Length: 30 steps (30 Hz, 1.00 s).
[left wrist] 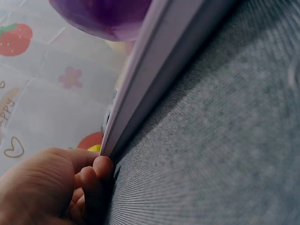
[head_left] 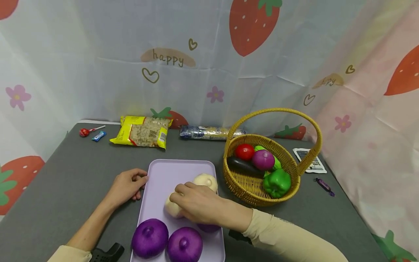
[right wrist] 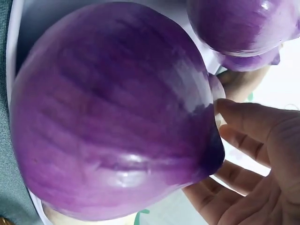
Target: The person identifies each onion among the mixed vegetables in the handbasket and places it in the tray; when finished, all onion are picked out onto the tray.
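A lilac tray (head_left: pixel 178 165) lies on the table with white onions and purple onions on it. My right hand (head_left: pixel 199 203) reaches over the tray, fingers curled over the nearer white onion (head_left: pixel 171 209); another white onion (head_left: pixel 207 180) sits just behind it. Two purple onions, one on the left (head_left: pixel 150 238) and one in the middle (head_left: pixel 184 244), fill the near end. A third purple onion (right wrist: pixel 112 112) is mostly hidden under my right wrist in the head view. My left hand (head_left: pixel 128 185) pinches the tray's left edge between thumb and curled fingers (left wrist: pixel 102 166).
Right of the tray stands a wicker basket (head_left: pixel 242 194) with a tall handle, holding toy vegetables. Along the back lie a yellow bag (head_left: pixel 144 131) and a long packet (head_left: pixel 209 133). A lollipop (head_left: pixel 84 132), small candies and a white sachet (head_left: pixel 312 162) lie towards the sides.
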Each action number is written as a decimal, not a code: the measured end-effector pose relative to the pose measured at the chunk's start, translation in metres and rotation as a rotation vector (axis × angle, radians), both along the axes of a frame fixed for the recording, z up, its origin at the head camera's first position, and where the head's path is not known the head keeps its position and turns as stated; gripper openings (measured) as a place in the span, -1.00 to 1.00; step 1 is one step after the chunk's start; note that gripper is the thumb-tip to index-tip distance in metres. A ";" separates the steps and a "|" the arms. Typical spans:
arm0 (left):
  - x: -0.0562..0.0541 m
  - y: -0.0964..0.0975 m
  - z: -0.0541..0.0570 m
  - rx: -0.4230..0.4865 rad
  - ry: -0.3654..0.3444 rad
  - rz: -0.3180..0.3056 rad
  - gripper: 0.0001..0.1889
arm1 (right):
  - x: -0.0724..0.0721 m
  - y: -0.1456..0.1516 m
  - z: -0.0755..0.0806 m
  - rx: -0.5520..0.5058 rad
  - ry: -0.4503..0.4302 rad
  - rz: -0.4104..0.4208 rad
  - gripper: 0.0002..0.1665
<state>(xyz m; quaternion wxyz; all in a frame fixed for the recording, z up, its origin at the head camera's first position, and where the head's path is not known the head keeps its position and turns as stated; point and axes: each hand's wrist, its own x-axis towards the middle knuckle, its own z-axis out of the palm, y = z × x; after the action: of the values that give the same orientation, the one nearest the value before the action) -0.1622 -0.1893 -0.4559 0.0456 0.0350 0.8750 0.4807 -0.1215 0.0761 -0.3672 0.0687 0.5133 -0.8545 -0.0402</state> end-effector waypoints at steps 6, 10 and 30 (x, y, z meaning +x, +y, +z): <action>0.002 0.001 0.001 0.000 -0.003 0.000 -0.66 | 0.001 -0.002 0.000 0.007 0.015 -0.003 -0.69; 0.002 0.001 0.001 -0.007 -0.005 -0.001 -0.66 | 0.001 -0.003 0.000 0.017 0.008 -0.014 -0.68; 0.000 0.000 -0.002 -0.002 0.002 -0.003 -0.67 | -0.028 0.038 0.034 -0.159 0.118 -0.130 -0.83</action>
<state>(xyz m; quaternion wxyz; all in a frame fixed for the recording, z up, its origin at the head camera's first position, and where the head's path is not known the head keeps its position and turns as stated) -0.1621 -0.1894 -0.4576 0.0453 0.0367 0.8756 0.4796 -0.1494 0.1143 -0.3334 0.1568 0.4464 -0.8810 -0.0069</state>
